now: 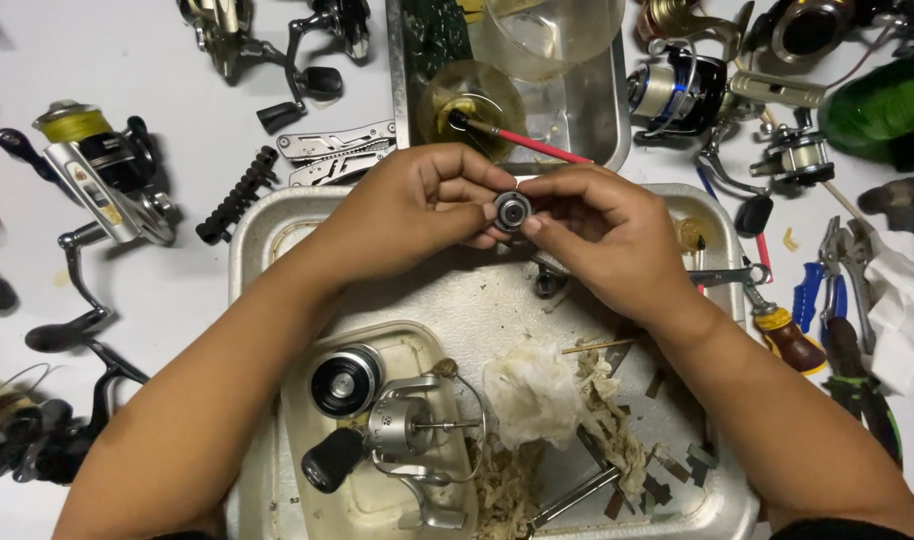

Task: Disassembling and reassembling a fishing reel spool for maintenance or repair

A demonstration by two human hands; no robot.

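Bright, even overhead light w/ soft shadows, mild glare on metal tray [277, 225], sharp focus throughout.

reel [397, 430] in tray [267, 225], pliers [847, 300] right

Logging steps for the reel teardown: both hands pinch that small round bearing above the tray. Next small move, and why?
Probably turn the bearing between the fingertips to check it: left hand and right hand both pinch it over the metal tray, face up to the camera, with no tool in either hand.
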